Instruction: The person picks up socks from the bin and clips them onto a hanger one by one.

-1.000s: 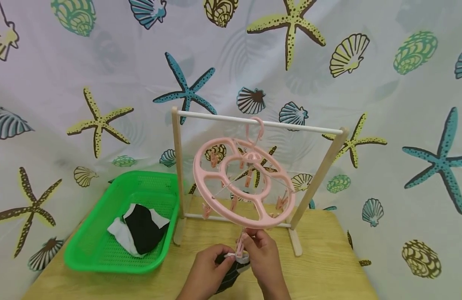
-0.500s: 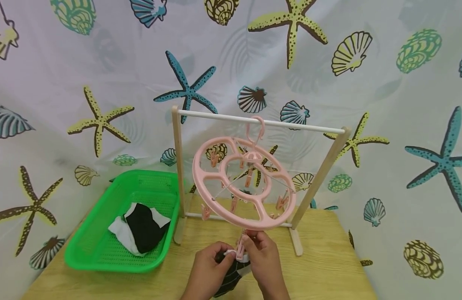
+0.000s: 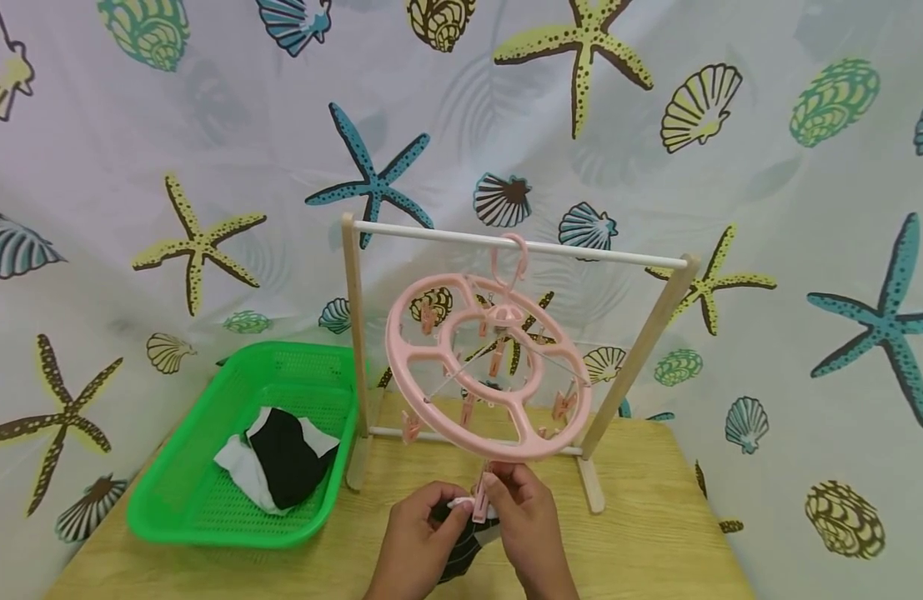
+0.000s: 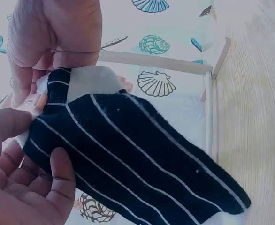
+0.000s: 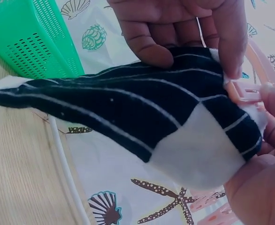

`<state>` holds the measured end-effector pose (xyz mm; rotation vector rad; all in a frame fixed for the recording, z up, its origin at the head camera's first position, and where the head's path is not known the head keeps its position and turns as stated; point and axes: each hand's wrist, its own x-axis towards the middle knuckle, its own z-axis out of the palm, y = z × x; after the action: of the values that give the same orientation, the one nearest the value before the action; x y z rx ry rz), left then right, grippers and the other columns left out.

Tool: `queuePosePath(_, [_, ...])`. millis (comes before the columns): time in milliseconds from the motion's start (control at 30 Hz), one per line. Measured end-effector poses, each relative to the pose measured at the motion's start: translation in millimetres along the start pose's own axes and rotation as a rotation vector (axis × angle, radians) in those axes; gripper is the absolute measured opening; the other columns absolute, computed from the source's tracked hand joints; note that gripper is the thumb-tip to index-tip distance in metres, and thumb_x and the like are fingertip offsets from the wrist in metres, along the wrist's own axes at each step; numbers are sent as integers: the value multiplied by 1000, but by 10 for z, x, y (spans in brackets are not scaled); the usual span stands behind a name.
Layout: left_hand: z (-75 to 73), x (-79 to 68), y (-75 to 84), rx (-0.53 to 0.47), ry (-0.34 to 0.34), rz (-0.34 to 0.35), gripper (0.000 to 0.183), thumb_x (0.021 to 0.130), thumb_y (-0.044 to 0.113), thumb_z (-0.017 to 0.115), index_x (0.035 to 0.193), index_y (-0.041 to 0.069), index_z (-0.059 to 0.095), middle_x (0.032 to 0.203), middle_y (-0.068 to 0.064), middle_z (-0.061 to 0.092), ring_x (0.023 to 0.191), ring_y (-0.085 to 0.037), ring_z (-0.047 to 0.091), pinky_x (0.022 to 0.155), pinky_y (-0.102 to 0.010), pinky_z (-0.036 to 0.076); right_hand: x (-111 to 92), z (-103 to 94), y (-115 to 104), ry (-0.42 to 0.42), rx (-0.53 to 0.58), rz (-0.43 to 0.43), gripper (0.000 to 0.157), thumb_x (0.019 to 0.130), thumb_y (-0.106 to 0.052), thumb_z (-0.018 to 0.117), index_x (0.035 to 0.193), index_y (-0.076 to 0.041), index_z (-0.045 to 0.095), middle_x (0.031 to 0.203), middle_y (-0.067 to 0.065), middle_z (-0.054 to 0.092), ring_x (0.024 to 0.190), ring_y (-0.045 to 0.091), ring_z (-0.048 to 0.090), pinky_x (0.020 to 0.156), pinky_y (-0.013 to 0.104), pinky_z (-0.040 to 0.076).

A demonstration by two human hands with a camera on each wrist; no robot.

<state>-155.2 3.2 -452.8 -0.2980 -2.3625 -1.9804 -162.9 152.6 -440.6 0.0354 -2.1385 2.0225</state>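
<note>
A black sock with white stripes and a white heel patch (image 4: 137, 145) hangs from both hands, its cuff at the top. My left hand (image 3: 419, 533) pinches the cuff between thumb and fingers. My right hand (image 3: 532, 521) holds a pink clothespin (image 3: 481, 500) by its handles, with the pin's jaws over the cuff edge; in the right wrist view the clothespin (image 5: 245, 91) lies right against the fabric. Just above the hands is the rim of a pink round drying hanger (image 3: 461, 429), to which this clothespin is linked. Several more pink clothespins (image 3: 562, 406) dangle from the ring.
The hanger's hook sits on the white rail of a wooden rack (image 3: 634, 358) behind the hands. At left a green basket (image 3: 228, 537) holds black and white socks (image 3: 284, 458). A wooden table (image 3: 641, 533) lies underneath, and a shell-patterned sheet (image 3: 446, 100) covers the wall.
The clothespin has shifted slightly down onto the sock cuff between the hands. Both hands stay in nearly the same place, and the basket and rack have not moved.
</note>
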Motion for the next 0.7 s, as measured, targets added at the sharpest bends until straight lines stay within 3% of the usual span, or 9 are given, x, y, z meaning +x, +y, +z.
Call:
queuePosePath(300, [-41,13,-17,35,11,-6,12,94,25,71,97,14,72,93,6,69,80,-11,62,64,-26,52,-17,-10,-14,-107,19,68,35,97,-20,67,117,7,59,106,14,63,93,18,63,79,29,52])
queuePosePath(467, [-83,-9,21,126,40,48,14,93,25,72,101,14,71,101,1,67,89,-13,62,66,-26,53,-12,-7,-12,-110,14,58,33,97,-19,66,117,7,60,106,15,64,93,17,63,78,29,53])
queuePosePath(567, [-125,-30,78,272,117,163,12,90,21,75,100,17,70,100,5,64,89,-11,58,68,-28,52,-10,-9,-7,-104,19,67,33,96,-20,68,115,6,61,103,15,64,90,17,63,76,30,53])
queuePosePath(700, [-198,-18,221,473,260,444,21,80,16,84,95,18,71,98,8,61,89,-10,55,72,-32,51,3,-17,3,-84,35,72,31,94,-18,70,113,5,61,100,13,64,85,18,62,73,30,53])
